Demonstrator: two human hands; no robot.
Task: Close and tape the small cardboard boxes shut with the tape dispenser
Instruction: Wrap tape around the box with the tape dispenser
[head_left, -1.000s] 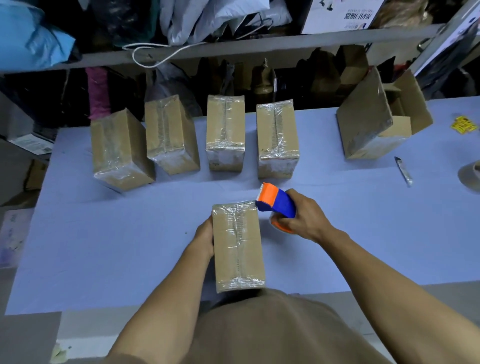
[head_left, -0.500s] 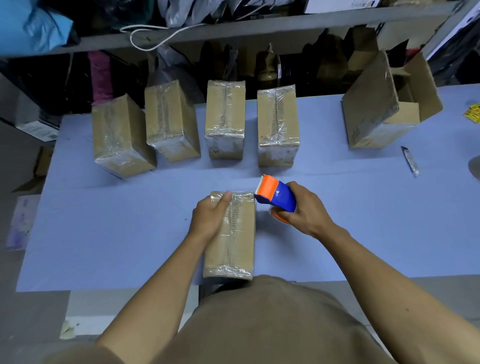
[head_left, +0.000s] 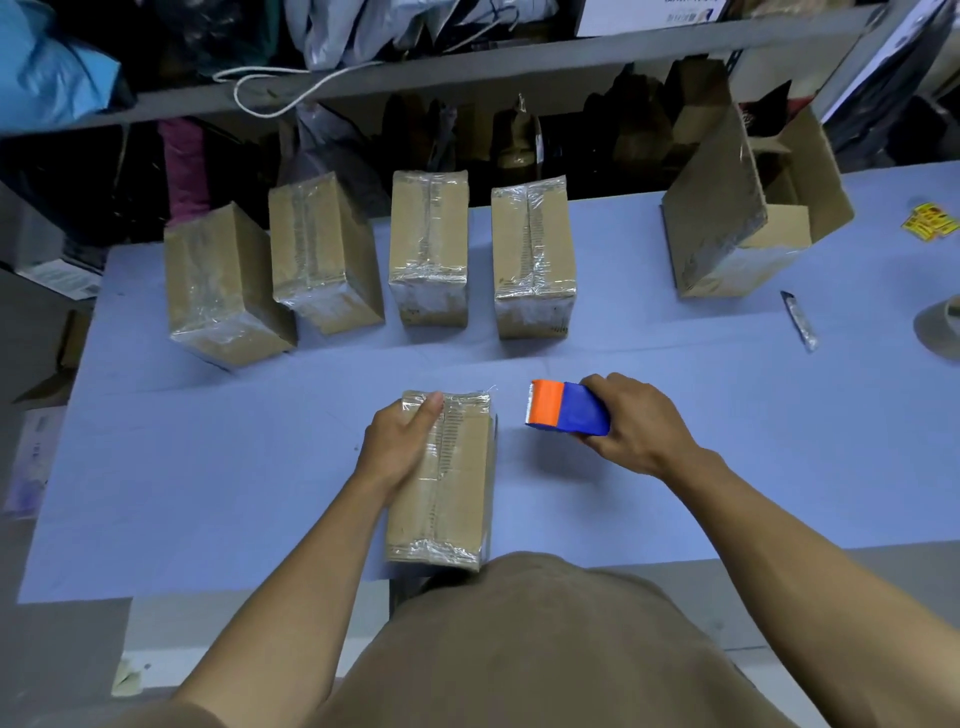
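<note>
While left hand (head_left: 397, 447) presses taped box (head_left: 457, 499), right hand (head_left: 636, 423) grips dispenser (head_left: 566, 413) just beside.

Taped box (head_left: 441, 478) – orange-blue dispenser (head_left: 567, 408) beside

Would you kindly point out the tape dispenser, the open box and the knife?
tape dispenser (head_left: 569, 414), head view, blue body.
open box (head_left: 719, 215), head view, raised flap.
knife (head_left: 800, 321), head view, mid-handle.
</note>
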